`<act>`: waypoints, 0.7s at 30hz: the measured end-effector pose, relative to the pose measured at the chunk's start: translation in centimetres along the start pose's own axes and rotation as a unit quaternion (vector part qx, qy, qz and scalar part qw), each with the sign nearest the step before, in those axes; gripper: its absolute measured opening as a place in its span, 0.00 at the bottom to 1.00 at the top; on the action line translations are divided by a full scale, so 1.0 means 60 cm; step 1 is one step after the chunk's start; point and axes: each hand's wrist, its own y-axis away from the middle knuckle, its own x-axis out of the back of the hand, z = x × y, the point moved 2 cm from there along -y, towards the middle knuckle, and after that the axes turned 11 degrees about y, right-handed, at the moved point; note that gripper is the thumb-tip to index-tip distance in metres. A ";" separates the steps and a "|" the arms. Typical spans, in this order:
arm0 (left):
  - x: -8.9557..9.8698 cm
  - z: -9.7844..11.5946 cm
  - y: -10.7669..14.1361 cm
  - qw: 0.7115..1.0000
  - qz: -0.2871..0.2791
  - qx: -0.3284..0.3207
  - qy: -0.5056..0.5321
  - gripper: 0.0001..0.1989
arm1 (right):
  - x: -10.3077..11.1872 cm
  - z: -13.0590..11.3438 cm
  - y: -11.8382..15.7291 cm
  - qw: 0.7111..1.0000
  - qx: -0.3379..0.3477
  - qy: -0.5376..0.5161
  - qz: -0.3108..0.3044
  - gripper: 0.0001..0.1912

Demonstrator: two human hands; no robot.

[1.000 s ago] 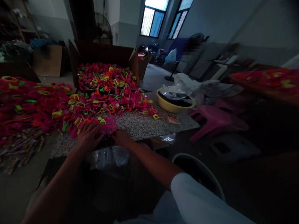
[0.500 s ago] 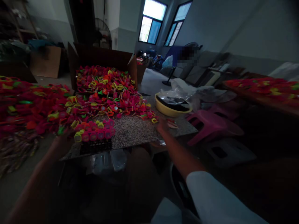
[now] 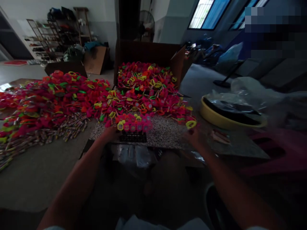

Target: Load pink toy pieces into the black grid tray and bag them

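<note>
Several pink, orange and yellow toy watches (image 3: 140,127) stand in close rows on a black slotted rack (image 3: 133,137) at the front of the speckled tabletop (image 3: 165,132). My left hand (image 3: 112,134) is at the rack's left end; its fingers are too dark and blurred to make out. Over on the right, my right hand (image 3: 194,138) has its fingers closed at a yellow toy watch (image 3: 191,124), whose loop shows above the fingertips. Loose toy watches (image 3: 148,103) in mixed bright colours are heaped just behind the rack.
A cardboard box (image 3: 151,51) full of toy watches stands behind the heap. Another large pile (image 3: 69,92) spreads leftward, with patterned sticks (image 3: 72,129) before it. To the right are a yellow basin (image 3: 213,119) with plastic bags and a pink stool (image 3: 283,153).
The view has swung left. My right hand has closed at the yellow toy watch, whose loop now looks larger and turned up. My left hand remains beside the rack.
</note>
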 end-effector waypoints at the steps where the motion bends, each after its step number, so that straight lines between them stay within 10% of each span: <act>1: -0.009 0.005 -0.004 1.000 -0.007 0.020 -0.001 0.10 | -0.001 -0.017 0.019 0.998 0.021 -0.062 -0.004 0.12; 10: -0.052 0.039 -0.021 0.997 0.002 0.074 -0.004 0.16 | -0.004 -0.279 0.212 0.864 0.283 -0.397 -0.124 0.13; 21: -0.055 0.032 -0.021 0.997 0.002 0.074 0.028 0.15 | -0.092 -0.416 0.237 0.880 0.337 -0.313 -0.122 0.08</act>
